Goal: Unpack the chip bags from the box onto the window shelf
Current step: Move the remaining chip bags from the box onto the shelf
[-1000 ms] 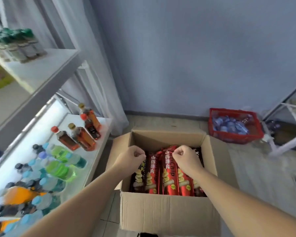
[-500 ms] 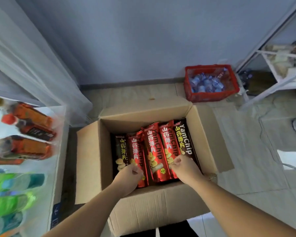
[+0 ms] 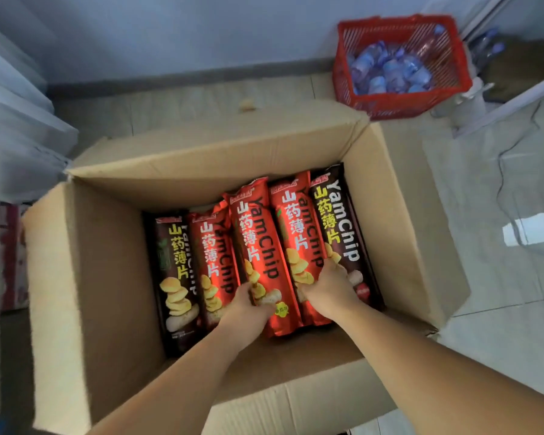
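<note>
An open cardboard box (image 3: 101, 277) stands on the floor below me. Several long YamChip bags lie side by side in it, red ones and dark brown ones. My left hand (image 3: 245, 309) grips the lower end of the middle red bag (image 3: 258, 243), which sits a little higher than the others. My right hand (image 3: 330, 290) is closed on the red bag (image 3: 299, 233) to its right, touching the dark brown bag (image 3: 339, 221) at the box's right wall. Another dark brown bag (image 3: 173, 262) lies at the left. The window shelf is out of view.
A red plastic basket (image 3: 453, 70) of water bottles stands by the wall at the upper right. White curtain (image 3: 16, 120) hangs at the left. A white rack leg (image 3: 509, 102) crosses the tiled floor at the right. The box's right flap (image 3: 421, 230) lies folded out.
My view has tilted down from the shelves to the box. Both hands have gone deeper into the box and closed on the red bags; the middle red bag has risen slightly.
</note>
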Tool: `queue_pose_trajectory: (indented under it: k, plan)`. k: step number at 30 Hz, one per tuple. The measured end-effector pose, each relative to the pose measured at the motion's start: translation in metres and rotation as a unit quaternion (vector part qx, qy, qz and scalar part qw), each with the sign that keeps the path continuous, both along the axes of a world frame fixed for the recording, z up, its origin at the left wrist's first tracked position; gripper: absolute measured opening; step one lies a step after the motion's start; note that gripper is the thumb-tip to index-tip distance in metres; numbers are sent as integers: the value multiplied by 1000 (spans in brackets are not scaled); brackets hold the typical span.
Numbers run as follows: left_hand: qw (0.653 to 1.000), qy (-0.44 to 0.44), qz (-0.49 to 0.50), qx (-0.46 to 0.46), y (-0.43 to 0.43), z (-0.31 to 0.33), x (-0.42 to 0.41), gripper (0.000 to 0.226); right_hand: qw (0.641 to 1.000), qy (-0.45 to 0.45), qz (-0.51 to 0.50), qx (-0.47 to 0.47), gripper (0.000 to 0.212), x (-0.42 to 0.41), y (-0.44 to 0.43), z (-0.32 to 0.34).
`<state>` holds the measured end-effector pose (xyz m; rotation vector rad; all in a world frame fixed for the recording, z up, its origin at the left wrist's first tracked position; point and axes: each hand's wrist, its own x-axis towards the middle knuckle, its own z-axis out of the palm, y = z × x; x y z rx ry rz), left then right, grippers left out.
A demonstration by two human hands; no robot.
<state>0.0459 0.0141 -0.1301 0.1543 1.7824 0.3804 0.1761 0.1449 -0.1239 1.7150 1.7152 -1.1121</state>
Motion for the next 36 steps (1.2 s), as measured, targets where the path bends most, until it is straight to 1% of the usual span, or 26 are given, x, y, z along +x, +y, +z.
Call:
queue_pose_trajectory:
  k: [1, 2, 3, 5, 6, 9, 12, 14, 15, 18, 19, 22, 23, 25, 26, 29, 33, 35, 36]
  plan:
    - [1000, -1, 4, -7, 1, -9, 0, 93, 1000, -11, -2, -2, 80, -2, -2, -10]
    - [1000, -4, 11, -9, 1, -18, 0, 97, 1000, -15, -5, -4, 86, -3, -4, -18]
    - [1000, -8, 23, -13, 1, -24, 0, 94, 1000, -15, -8, -5, 91, -5, -6, -25]
    - [998, -26, 54, -20, 0, -32, -1, 79, 1000, -14, -13, -3, 97, -6, -8, -36]
    - [997, -38, 70, -16, -2, -37, -1, 76, 1000, -11, -16, 2, 99, -6, -9, -41]
    - [989, -80, 123, -6, -7, -43, -2, 86, 1000, -6, -26, -1, 97, -6, -8, -48]
    - [980, -97, 171, 10, -15, -39, -5, 75, 999, 0, -34, -23, 91, -7, -7, -45]
    - [974, -106, 199, 20, -19, -35, -7, 84, 997, 11, -58, -41, 89, -7, -9, -40]
    - [974, -109, 197, 28, -19, -31, -8, 86, 996, 16, -69, -46, 87, -6, -10, -38]
    - [973, -119, 187, 71, -23, -13, -7, 75, 993, 22, -101, -63, 85, -4, -13, -27]
    - [971, -124, 187, 81, -27, -6, -9, 75, 990, 32, -114, -72, 84, -3, -13, -22]
    - [977, -107, 156, 102, -39, 21, -14, 83, 984, 66, -139, -93, 87, 2, -21, -5]
    - [979, -99, 145, 107, -42, 32, -16, 80, 983, 74, -142, -95, 87, 6, -23, 2]
    - [982, -76, 135, 112, -45, 62, -20, 62, 979, 102, -150, -93, 83, 8, -26, 22]
    - [982, -61, 133, 119, -49, 77, -24, 57, 977, 117, -155, -88, 81, 7, -27, 36]
    - [981, -34, 124, 146, -54, 125, -35, 62, 969, 176, -159, -63, 77, -2, -25, 84]
    - [970, 18, 133, 201, -53, 204, -55, 42, 955, 255, -150, -14, 79, -19, -15, 150]
    - [961, 56, 144, 229, -50, 243, -66, 42, 945, 294, -146, 12, 81, -30, -7, 186]
    - [954, 82, 150, 248, -48, 262, -73, 46, 939, 313, -138, 32, 79, -38, -2, 204]
